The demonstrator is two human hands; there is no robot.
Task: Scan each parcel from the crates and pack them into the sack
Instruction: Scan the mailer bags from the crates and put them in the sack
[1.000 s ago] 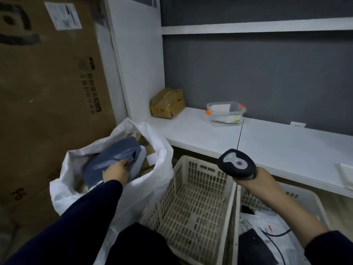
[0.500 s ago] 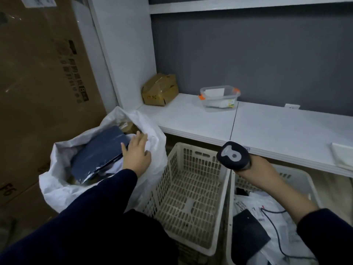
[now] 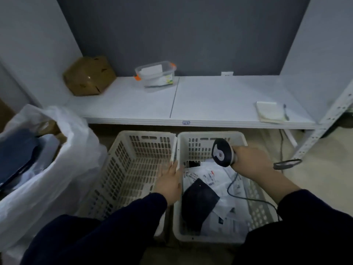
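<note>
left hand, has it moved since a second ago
Yes. The left hand has left the sack and gone right, to the rim where the left crate meets the right crate, fingers straight.

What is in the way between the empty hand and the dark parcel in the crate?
Nothing visible. The left hand is at the left rim of the right crate, and the dark parcel lies uncovered on top of the pile right beside it. The scanner cable runs farther right, clear of it.
</note>
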